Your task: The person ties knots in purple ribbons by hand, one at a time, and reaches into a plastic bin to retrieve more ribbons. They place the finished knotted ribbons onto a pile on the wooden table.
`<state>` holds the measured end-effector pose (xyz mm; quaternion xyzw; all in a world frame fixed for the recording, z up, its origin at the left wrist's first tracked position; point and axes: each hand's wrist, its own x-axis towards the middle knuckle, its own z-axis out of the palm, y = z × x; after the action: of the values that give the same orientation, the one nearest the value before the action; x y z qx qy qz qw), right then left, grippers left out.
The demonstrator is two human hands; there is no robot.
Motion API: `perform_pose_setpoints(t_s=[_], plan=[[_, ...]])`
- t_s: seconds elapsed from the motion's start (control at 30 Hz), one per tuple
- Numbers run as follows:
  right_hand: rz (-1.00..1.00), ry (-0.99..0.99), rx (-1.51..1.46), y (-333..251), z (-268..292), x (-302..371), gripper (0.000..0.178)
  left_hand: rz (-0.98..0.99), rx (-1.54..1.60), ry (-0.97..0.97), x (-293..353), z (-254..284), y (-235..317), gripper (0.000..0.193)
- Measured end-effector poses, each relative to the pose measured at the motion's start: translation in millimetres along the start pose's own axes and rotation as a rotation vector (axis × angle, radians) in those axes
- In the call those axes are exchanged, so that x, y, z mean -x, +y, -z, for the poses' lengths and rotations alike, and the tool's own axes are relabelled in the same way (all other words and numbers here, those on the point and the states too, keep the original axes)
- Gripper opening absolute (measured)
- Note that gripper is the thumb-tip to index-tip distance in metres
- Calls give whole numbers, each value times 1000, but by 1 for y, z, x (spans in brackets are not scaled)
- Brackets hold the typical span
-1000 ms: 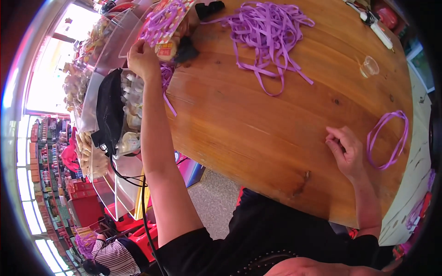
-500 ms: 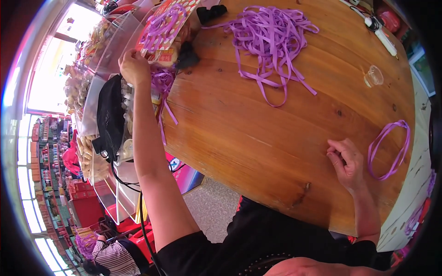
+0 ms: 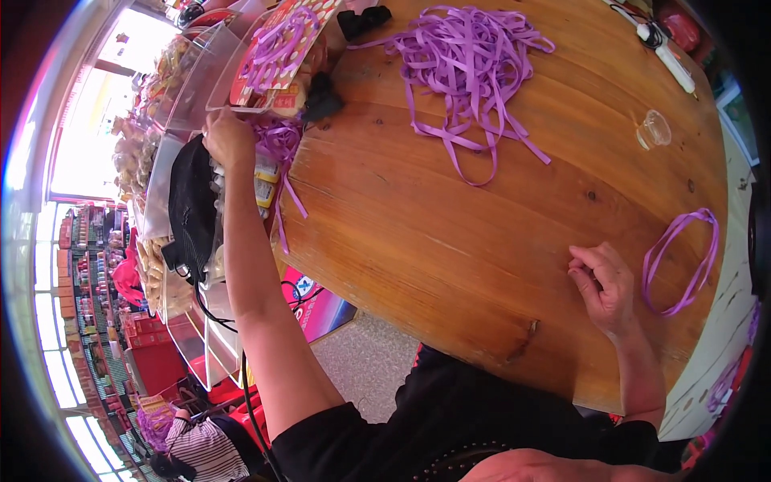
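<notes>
My left hand point(image 3: 228, 140) reaches out to the rim of a clear plastic bin point(image 3: 215, 95) at the far left. Its fingers are bent and bunched together, and their tips are partly hidden, so whatever they hold does not show. Close by, purple ribbon point(image 3: 278, 143) spills over the table edge. Above it lies a red card with white dots point(image 3: 315, 26), with more looped purple ribbon point(image 3: 281, 50) on top. My right hand point(image 3: 604, 287) rests on the wooden table point(image 3: 450, 249), loosely curled, thumb apart from the fingers, with nothing in it. A purple ribbon loop point(image 3: 652, 273) lies beside it.
A large tangled heap of purple ribbon point(image 3: 474, 64) covers the table's far middle. A small clear cup point(image 3: 654, 130) and a white power strip point(image 3: 673, 64) lie at the right. Along the left stand a black bag point(image 3: 193, 197) and bins of packets. A person in stripes point(image 3: 207, 448) is at lower left.
My left hand has moved down and slightly left, from the lower edge of the dotted card to the bin's rim. My right hand has hardly moved.
</notes>
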<state>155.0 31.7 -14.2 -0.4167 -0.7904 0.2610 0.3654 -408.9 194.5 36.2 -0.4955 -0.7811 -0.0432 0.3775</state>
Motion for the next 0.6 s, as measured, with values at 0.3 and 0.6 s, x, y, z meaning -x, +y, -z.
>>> perform_pose_setpoints(t_s=[0.3,0.6], plan=[[20,-10,33,3,4,4,28,-93,509,111,-83,21,95,46],[-3,-29,19,5,5,2,27,-213,329,-319,-108,-9,95,38]])
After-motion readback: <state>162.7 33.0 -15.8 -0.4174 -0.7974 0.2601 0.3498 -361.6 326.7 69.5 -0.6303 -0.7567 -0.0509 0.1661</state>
